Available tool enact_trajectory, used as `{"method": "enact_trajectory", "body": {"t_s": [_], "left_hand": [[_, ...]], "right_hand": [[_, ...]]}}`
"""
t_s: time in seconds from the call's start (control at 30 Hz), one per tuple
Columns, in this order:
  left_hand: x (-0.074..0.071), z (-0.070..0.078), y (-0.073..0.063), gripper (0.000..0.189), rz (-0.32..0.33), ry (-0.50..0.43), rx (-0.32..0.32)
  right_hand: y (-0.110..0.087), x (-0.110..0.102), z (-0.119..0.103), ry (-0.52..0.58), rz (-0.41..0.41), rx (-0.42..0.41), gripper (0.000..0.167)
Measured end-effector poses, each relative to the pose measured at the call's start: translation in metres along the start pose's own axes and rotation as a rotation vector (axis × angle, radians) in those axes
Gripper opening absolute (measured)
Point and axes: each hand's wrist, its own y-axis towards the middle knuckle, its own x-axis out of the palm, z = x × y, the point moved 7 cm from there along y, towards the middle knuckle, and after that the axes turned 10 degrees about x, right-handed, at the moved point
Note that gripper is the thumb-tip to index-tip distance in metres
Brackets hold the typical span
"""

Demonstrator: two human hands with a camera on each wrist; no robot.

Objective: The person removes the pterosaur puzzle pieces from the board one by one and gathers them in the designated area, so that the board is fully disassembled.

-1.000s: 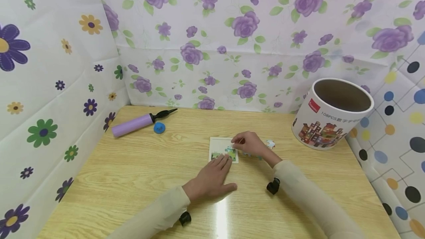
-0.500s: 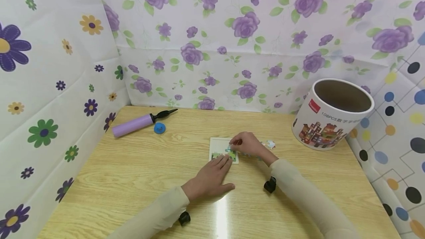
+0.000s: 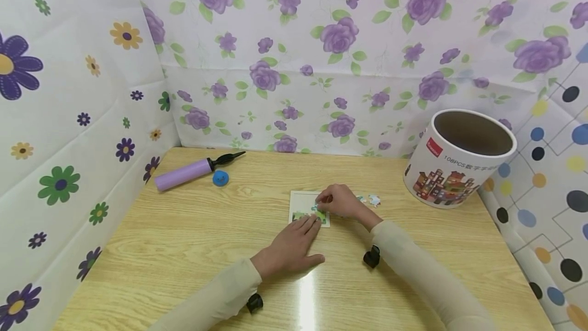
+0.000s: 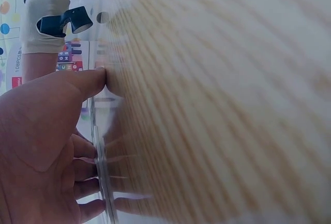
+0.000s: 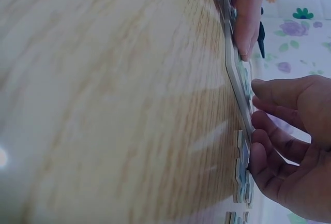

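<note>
A small square puzzle board (image 3: pixel 303 198) with a pale frame lies on the table, with green jigsaw pieces along its lower part. My left hand (image 3: pixel 291 249) lies flat, its straight fingertips resting on the board's near edge; in the left wrist view the left hand (image 4: pixel 46 125) has its thumb spread towards the tabletop. Over the board's right side, my right hand (image 3: pixel 342 201) pinches a bluish jigsaw piece (image 3: pixel 315 208), mostly hidden by the fingers. The right wrist view shows the right hand's (image 5: pixel 295 136) thumb and forefinger close together against the board (image 5: pixel 235 74).
Loose jigsaw pieces (image 3: pixel 374 200) lie right of the board, partly behind the right hand. A large white tub (image 3: pixel 445 178) stands at the back right. A purple hand pump (image 3: pixel 184 174) and a blue ball-like toy (image 3: pixel 220 178) lie at the back left.
My right hand has shifted slightly left over the board, its fingertips now lower on the piece. The left hand has stayed in place apart from a tiny thumb shift.
</note>
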Motion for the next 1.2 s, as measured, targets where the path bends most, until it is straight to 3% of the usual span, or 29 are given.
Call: {"method": "enact_trajectory", "body": {"t_s": [0.27,0.57,1.0,1.2], "left_hand": [[0.0002,0.0,-0.0004,0.085,-0.005,0.0,-0.003],[-0.0041,0.0017,-0.001,0.085,0.026,0.0,0.024],[-0.0022,0.0004,-0.0004,0.085,0.015,0.011,0.011],[-0.0019,0.0009,-0.0008,0.085,0.018,0.022,0.018]], "right_hand": [[0.0002,0.0011,-0.0023,-0.031,-0.02,0.017,0.012],[0.0026,0.0017,-0.0003,-0.002,-0.012,0.045,0.005],[0.0012,-0.0003,-0.0012,0.043,-0.013,0.033,0.005],[0.0004,-0.0026,-0.0034,0.062,-0.004,0.067,0.006]]}}
